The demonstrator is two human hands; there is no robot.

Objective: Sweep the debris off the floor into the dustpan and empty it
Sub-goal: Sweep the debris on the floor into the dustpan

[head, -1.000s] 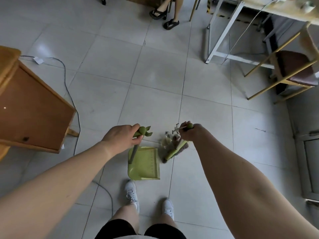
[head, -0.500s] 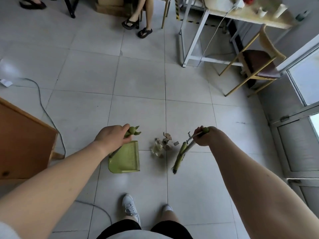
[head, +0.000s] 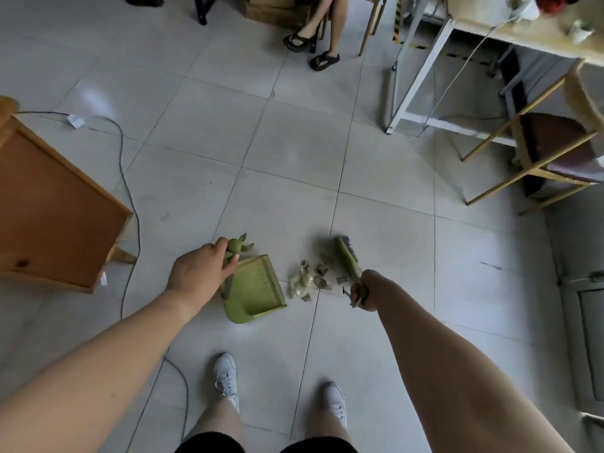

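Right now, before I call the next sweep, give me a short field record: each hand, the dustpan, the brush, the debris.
left hand: grips the dustpan's handle
right hand: grips the brush's handle
dustpan: green, on the tiled floor, no debris seen inside
brush: green, head on the far right side of the pile
debris: small scraps in a pile on the floor, between dustpan and brush, none in the pan yet
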